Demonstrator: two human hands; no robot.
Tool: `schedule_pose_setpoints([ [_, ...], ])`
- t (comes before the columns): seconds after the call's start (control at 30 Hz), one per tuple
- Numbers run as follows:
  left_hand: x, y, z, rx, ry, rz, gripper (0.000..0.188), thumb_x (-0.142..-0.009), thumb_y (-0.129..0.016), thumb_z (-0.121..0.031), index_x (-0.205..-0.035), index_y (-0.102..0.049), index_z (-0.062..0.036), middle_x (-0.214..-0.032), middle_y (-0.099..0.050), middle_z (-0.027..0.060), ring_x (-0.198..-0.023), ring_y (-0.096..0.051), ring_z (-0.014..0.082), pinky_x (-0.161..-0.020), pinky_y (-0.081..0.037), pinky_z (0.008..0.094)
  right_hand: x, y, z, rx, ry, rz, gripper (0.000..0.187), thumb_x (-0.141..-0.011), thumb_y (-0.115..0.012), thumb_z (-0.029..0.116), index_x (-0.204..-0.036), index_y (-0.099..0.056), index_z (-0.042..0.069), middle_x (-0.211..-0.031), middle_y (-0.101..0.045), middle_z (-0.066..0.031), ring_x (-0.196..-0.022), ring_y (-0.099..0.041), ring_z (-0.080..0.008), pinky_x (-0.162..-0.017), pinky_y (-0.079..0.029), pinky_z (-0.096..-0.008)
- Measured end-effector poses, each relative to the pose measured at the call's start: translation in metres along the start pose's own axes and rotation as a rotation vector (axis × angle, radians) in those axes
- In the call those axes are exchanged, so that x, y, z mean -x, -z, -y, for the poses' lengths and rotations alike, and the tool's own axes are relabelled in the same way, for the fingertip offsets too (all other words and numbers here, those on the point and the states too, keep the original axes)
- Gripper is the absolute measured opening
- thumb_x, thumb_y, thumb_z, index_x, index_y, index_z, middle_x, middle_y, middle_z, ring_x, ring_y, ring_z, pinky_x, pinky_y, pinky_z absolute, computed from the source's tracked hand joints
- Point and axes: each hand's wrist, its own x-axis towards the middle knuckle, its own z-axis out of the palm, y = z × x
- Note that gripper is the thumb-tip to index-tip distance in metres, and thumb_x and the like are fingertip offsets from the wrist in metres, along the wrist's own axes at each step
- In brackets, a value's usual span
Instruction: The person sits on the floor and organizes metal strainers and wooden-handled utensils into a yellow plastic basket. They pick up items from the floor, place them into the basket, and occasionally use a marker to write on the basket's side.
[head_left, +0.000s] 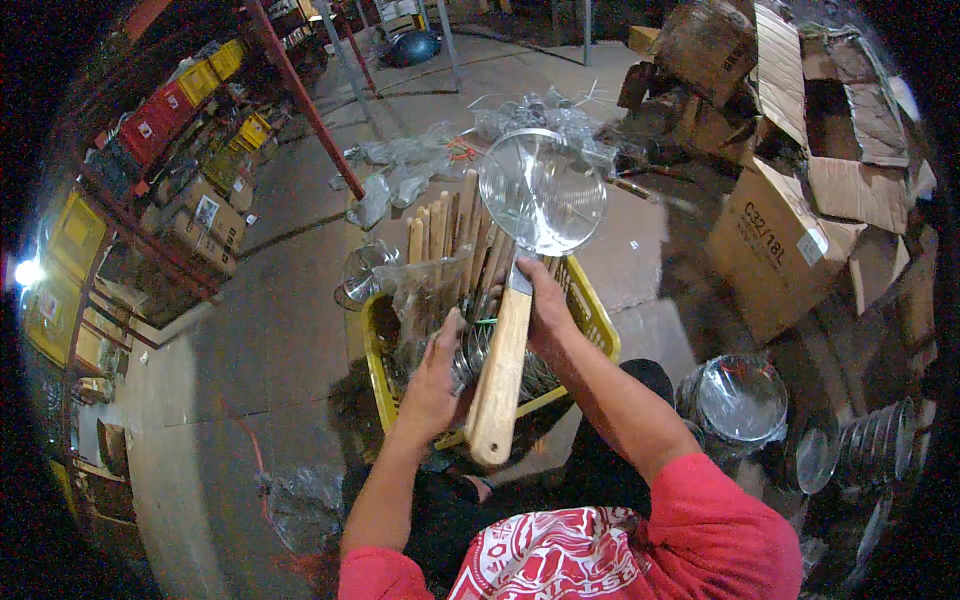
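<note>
A round wire strainer (pixel 543 190) with a pale wooden handle (pixel 498 390) is tilted up in front of me, its mesh head at the far end. My right hand (pixel 546 302) grips it at the metal neck, where the handle begins. Beside the handle, my left hand (pixel 434 384) has its fingers stretched out and seems to hold nothing. Below both hands stands a yellow plastic basket (pixel 377 345). Several wooden handles (pixel 437 228) stick up from it, with round wire heads (pixel 535 368) lower down, partly hidden by my hands and clear plastic wrap (pixel 418 290).
Crumpled plastic bags (pixel 420 160) lie beyond the basket. Torn cardboard boxes (pixel 780 250) pile up at the right, above stacked wire strainer heads (pixel 740 398). Another strainer head (pixel 366 270) rests at the basket's left. Racks with red crates (pixel 155 125) line the left side.
</note>
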Motion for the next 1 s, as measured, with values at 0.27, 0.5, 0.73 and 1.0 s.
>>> schedule_pose_setpoints([
  [0.27, -0.005, -0.018, -0.016, 0.165, -0.613, -0.410, 0.057, -0.073, -0.088, -0.023, -0.116, -0.054, -0.0068, -0.120, -0.063, 0.0204, -0.119, -0.059, 0.0369, -0.106, -0.043, 0.0475, 0.044, -0.013, -0.043, -0.130, -0.314, 0.186, 0.044, -0.097, -0.053, 0.047, -0.108, -0.063, 0.006, -0.094, -0.068, -0.0094, -0.084, -0.065, -0.0226, -0.083, -0.052, -0.0368],
  [0.5, -0.004, 0.025, -0.026, 0.378, -0.395, -0.281, 0.034, -0.076, -0.076, -0.002, -0.104, -0.058, -0.0044, -0.105, -0.065, 0.0122, -0.109, -0.062, 0.0270, -0.107, -0.043, 0.0523, 0.049, -0.007, -0.031, 0.830, -0.345, 0.306, 0.059, -0.095, -0.048, 0.061, -0.114, -0.059, 0.007, -0.103, -0.069, -0.0156, -0.096, -0.066, -0.0312, -0.083, -0.051, -0.0451],
  [0.73, -0.004, 0.030, -0.036, 0.463, -0.245, -0.179, 0.032, -0.079, -0.076, -0.001, -0.105, -0.059, -0.0051, -0.107, -0.065, 0.0094, -0.109, -0.063, 0.0259, -0.101, -0.048, 0.0415, 0.055, 0.055, 0.011, 2.094, 0.674, 0.100, 0.046, -0.078, -0.074, 0.033, -0.107, -0.053, 0.004, -0.091, -0.065, -0.0185, -0.094, -0.065, -0.0373, -0.076, -0.053, -0.0493],
  [1.0, -0.025, 0.004, -0.070, 0.364, -0.228, -0.223, 0.044, -0.084, -0.077, -0.014, -0.123, -0.059, -0.0056, -0.120, -0.062, 0.0085, -0.111, -0.062, 0.0212, -0.090, -0.053, 0.0341, 0.048, 0.086, -0.023, 1.947, 0.260, 0.173, 0.035, -0.088, -0.060, 0.029, -0.112, -0.059, 0.004, -0.093, -0.067, -0.0263, -0.092, -0.066, -0.0410, -0.076, -0.053, -0.0524],
])
